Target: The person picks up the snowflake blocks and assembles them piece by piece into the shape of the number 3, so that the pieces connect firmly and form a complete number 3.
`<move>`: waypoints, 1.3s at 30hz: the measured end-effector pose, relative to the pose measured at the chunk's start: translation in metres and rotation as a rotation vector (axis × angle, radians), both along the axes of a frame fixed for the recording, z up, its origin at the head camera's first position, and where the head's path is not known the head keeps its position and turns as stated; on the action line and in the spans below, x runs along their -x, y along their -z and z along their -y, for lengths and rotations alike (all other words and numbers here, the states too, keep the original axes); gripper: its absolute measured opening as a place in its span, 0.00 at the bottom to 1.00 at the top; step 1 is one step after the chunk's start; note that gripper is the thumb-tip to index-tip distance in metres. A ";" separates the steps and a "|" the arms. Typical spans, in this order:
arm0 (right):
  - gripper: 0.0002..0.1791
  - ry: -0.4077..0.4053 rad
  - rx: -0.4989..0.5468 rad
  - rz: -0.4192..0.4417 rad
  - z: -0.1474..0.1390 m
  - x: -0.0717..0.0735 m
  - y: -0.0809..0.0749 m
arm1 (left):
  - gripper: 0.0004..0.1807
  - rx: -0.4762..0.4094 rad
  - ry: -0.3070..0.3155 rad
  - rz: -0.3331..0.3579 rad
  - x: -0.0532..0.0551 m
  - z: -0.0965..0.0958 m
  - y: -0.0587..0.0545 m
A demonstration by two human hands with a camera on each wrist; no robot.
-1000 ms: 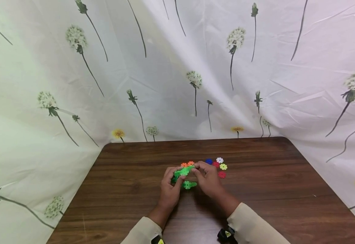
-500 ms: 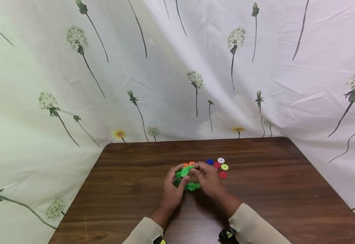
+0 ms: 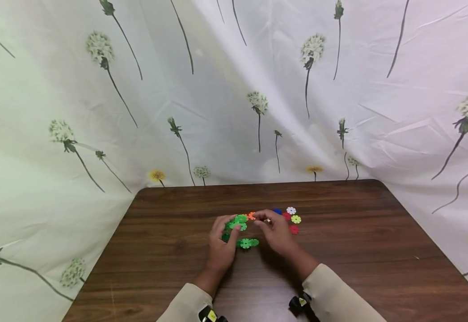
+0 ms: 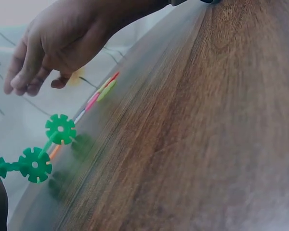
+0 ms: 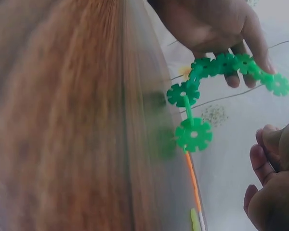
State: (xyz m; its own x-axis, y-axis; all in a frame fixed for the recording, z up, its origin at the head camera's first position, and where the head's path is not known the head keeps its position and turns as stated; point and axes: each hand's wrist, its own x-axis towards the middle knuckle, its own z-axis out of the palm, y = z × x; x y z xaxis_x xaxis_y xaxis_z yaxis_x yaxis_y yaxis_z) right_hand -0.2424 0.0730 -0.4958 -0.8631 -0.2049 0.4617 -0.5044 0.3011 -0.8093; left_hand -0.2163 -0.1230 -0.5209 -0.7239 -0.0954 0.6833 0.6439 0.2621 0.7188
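Note:
My left hand (image 3: 221, 251) grips a curved chain of green interlocking flower discs (image 3: 245, 243) between thumb and fingers. Notched discs slotted into each other at angles make up the chain, bent in an open loop, as the right wrist view shows with its end disc (image 5: 193, 135) hanging low. Part of the chain is hidden behind the left thumb and palm. To the right, my right hand (image 3: 278, 232) is held apart from the chain, its fingers loosely bent and nothing visible between them. The same right hand (image 4: 62, 43) appears above the discs in the left wrist view.
Orange discs (image 3: 251, 215) lie behind the hands on the brown wooden table (image 3: 157, 250). Beyond the right hand are loose blue (image 3: 277, 210), white (image 3: 291, 210), yellow (image 3: 296, 219) and red discs (image 3: 294, 230). A flower-printed sheet (image 3: 225, 112) hangs behind the table.
The right hand, earlier at the chain's upper end, has come away from it. My left hand has shifted slightly left with the green chain, leaving a gap between the hands.

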 end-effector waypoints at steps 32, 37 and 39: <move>0.17 -0.088 -0.291 0.137 0.009 0.025 0.017 | 0.20 0.052 -0.048 -0.047 0.004 0.004 0.002; 0.22 -0.132 -0.337 0.069 0.007 0.028 0.019 | 0.22 0.071 -0.028 -0.061 0.005 0.005 0.002; 0.24 -0.142 -0.365 0.044 0.007 0.029 0.019 | 0.23 0.076 -0.025 -0.073 0.005 0.005 0.003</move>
State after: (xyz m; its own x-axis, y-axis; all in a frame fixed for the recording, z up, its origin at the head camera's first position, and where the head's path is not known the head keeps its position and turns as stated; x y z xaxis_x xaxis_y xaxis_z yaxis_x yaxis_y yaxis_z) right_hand -0.2718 0.0662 -0.5150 -0.8314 -0.4679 0.2998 -0.5294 0.5028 -0.6833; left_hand -0.2212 -0.1276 -0.5235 -0.6701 -0.0588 0.7399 0.6864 0.3303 0.6479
